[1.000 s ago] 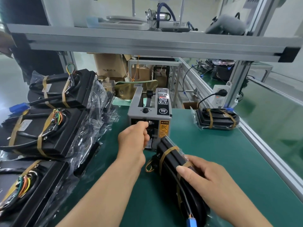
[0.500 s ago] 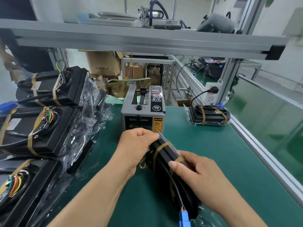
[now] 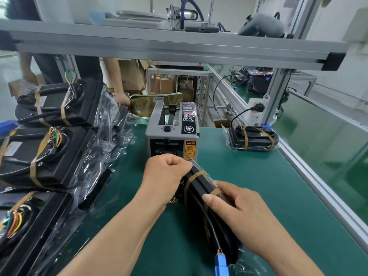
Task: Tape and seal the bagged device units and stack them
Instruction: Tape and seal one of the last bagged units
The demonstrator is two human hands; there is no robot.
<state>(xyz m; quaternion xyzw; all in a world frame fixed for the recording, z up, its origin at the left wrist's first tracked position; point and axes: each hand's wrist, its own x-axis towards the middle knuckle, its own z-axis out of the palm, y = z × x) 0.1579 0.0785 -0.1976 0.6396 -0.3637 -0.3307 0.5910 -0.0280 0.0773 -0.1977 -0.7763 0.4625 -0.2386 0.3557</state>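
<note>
Centrally, left hand [image 3: 165, 176] pinching crinkly clear bag [image 3: 199, 166], right hand [image 3: 239, 214] gripping slab-shaped black unit [image 3: 201, 188] (tan-banded) inside it.

Five bagged units [image 3: 253, 139], one tape dispenser [image 3: 172, 134], two hands [image 3: 165, 176], one power strip [image 3: 255, 116], one plug [image 3: 258, 107], one table [image 3: 258, 186], one shelf [image 3: 179, 49].

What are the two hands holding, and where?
One bagged device unit: the left hand pinches its far end, the right hand grips its middle.
</note>
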